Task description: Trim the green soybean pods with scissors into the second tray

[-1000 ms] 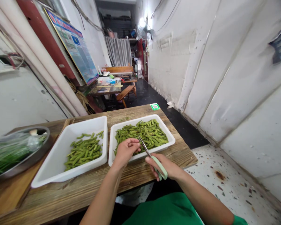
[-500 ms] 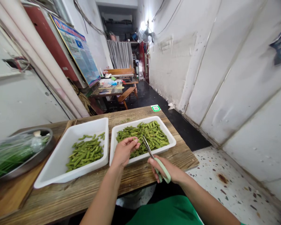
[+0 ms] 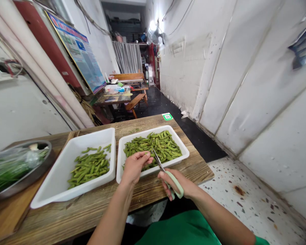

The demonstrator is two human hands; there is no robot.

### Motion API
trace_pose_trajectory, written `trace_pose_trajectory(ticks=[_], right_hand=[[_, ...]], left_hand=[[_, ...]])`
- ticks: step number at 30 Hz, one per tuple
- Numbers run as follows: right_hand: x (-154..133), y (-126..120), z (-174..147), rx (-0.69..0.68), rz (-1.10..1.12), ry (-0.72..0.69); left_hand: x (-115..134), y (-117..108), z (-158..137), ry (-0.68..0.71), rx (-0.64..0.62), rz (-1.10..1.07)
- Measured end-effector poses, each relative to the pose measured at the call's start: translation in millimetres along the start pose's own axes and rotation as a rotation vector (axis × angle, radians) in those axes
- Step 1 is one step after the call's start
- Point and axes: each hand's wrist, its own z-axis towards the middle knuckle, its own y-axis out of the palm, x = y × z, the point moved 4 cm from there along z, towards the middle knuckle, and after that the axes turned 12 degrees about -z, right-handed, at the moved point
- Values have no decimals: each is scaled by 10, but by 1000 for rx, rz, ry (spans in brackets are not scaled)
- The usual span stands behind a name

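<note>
My left hand [image 3: 136, 165] is over the near edge of the right white tray [image 3: 186, 153], thumb and fingers pinched on a green edamame pod [image 3: 147, 152], mostly hidden by the fingertips. A pair of scissors [image 3: 159, 163] with pale green handles is in my right hand [image 3: 172, 182]. Its blades point up and away, slightly parted, with the tips close to my left fingertips. Beneath them, edamame pods [image 3: 165, 144] fill the right tray. A smaller heap of pods [image 3: 91, 166] lies in the left white tray [image 3: 51, 187].
At the far left, a metal bowl [image 3: 44, 163] holds long green stalks in clear plastic, on a wooden board [image 3: 12, 217]. The wooden table [image 3: 91, 212] bears a green QR code card [image 3: 167, 116] at its far right corner. Beyond stand another table and benches.
The whole view has shifted slightly, so things sit a little further left. Both hands keep nearly the same pose, with the scissor tips still close to the left fingertips.
</note>
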Motion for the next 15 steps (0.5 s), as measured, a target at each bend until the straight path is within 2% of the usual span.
trace_pose_trajectory(ticks=[8,15], right_hand=[[10,83,22,-16,175,-4],[7,64,21,17,118,29]], left_hand=[[-24,-9,-1,3,-14,59],[-63,23,-12,17,-18,93]])
